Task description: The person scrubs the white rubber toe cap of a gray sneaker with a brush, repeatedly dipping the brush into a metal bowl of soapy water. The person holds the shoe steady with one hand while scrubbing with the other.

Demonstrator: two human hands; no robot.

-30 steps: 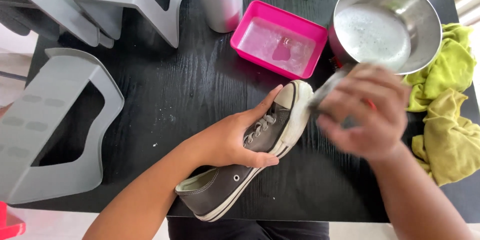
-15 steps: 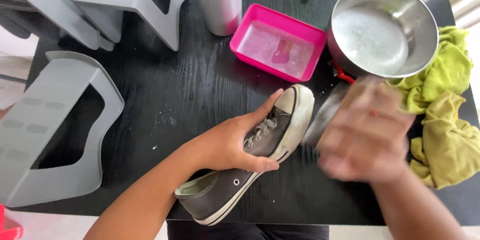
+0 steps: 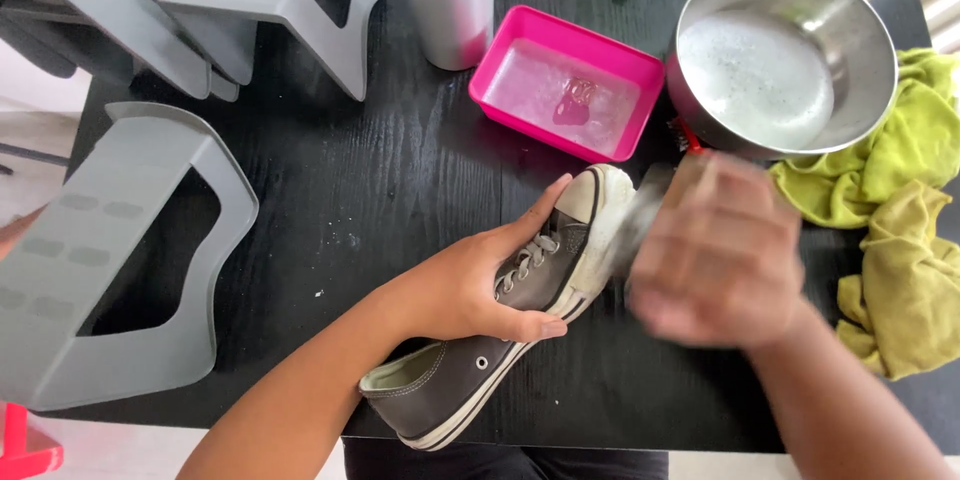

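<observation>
The left hand (image 3: 470, 285) is wrapping over the grey sneaker (image 3: 500, 325), fingers clamped across its laces. The sneaker is lying on the black table (image 3: 350, 170), just below the pink tray (image 3: 567, 85). The right hand (image 3: 715, 255) is blurring beside the sneaker's white toe, fingers curled together, contents unclear.

The right hand (image 3: 718, 255), blurred with motion, now sits just below the steel bowl (image 3: 790, 55), slightly higher and nearer it than half a second ago. What it grips, possibly a brush, now meets the sneaker (image 3: 520, 320) at its white toe. The sneaker's toe points slightly closer to the bowl.
</observation>
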